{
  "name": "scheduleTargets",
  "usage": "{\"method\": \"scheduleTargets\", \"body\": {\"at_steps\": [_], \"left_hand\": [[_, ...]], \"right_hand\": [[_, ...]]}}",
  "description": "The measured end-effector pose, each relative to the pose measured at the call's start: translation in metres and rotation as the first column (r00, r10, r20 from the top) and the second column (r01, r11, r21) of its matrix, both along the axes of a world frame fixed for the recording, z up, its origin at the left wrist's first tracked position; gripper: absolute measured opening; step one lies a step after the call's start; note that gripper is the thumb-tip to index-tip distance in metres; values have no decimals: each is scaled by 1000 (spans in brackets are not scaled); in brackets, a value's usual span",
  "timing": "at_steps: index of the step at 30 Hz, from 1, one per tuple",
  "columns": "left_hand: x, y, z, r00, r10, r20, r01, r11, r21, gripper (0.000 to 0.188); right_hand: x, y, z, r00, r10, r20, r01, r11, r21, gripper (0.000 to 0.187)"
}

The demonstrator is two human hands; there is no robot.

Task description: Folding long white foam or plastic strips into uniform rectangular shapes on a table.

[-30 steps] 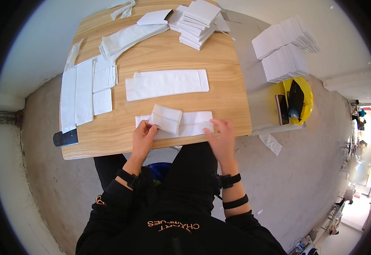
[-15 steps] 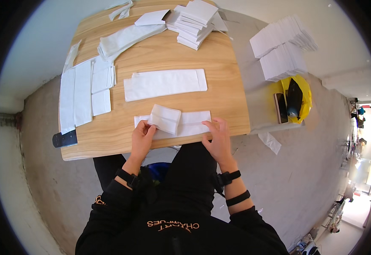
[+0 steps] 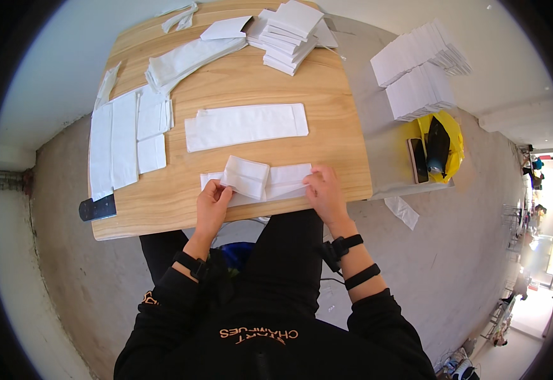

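Note:
At the table's near edge lies a long white sheet (image 3: pixel 286 182), thin like paper or soft fabric. Its left part is folded over into a slanted flap (image 3: pixel 246 176). My left hand (image 3: pixel 212 206) is closed, thumb and fingers pinching the lower left corner of that flap. At the sheet's right end my right hand (image 3: pixel 327 193) is also closed, with its fingertips gripping the edge. Just beyond, a flat stack of similar white strips (image 3: pixel 248 126) lies across the middle of the table.
More white strips (image 3: pixel 123 142) cover the wooden table's left side, and a longer pile (image 3: pixel 191 60) lies farther back. Folded white packets (image 3: pixel 292 38) are heaped at the back. On the grey surface to the right are white stacks (image 3: pixel 419 88), a phone (image 3: pixel 418 161) and a yellow bag (image 3: pixel 455 149) holding a dark bottle.
My right hand's fingers have closed onto the sheet's right end, where a fold now shows along it. The right forearm has shifted slightly to the right. My left hand stays put.

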State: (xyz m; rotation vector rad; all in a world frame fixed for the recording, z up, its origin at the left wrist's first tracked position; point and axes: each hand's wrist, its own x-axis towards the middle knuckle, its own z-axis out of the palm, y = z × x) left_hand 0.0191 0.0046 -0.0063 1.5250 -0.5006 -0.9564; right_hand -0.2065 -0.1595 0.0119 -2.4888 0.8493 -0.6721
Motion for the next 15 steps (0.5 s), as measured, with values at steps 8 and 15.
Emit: {"method": "scheduleTargets", "body": {"at_steps": [8, 15], "left_hand": [[1, 0, -4, 1000, 3, 5, -3, 1000, 3, 7], [-2, -3, 14, 999, 5, 33, -7, 998, 55, 6]], "right_hand": [[-42, -3, 0, 945, -318, -81, 320, 947, 14, 17], [4, 29, 31, 986, -156, -61, 159, 986, 46, 29]]}}
